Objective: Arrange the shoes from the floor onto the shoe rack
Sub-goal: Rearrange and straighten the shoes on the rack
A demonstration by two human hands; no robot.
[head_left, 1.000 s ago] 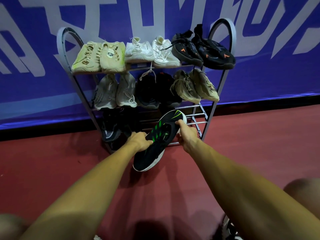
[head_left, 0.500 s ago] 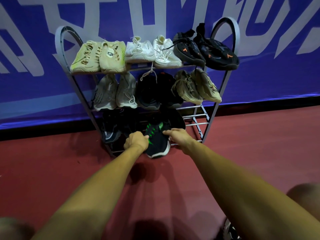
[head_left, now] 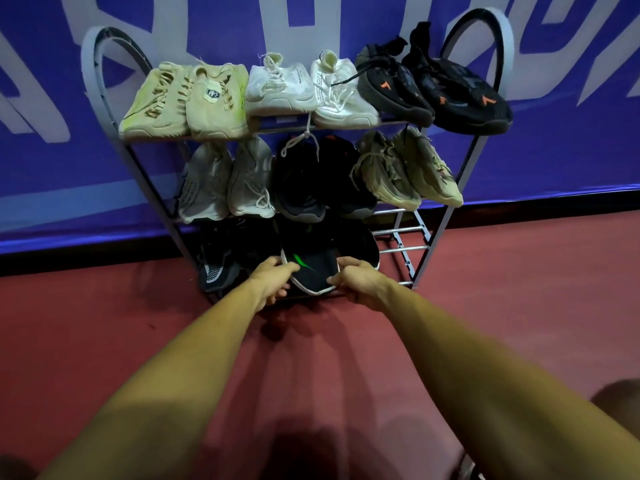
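A grey metal shoe rack (head_left: pixel 459 181) with three tiers stands against the blue wall. A black shoe with green marks and a white sole (head_left: pixel 313 268) rests on the bottom tier, toe towards me. My left hand (head_left: pixel 273 277) grips its left side and my right hand (head_left: pixel 356 280) grips its right side. A second dark shoe (head_left: pixel 360 245) lies just behind it to the right. Black shoes with white mesh (head_left: pixel 216 265) fill the bottom tier's left. Several pairs fill the top and middle tiers.
Bare rods (head_left: pixel 403 249) show at the right end of the bottom tier. Red floor (head_left: pixel 519 289) spreads around the rack. Part of another shoe (head_left: pixel 469 471) peeks in at the bottom edge. A knee (head_left: pixel 618 398) shows at the right.
The black and green shoe went from being held tilted in the air in front of the rack down onto the bottom tier. Both hands followed it and stay on its sides.
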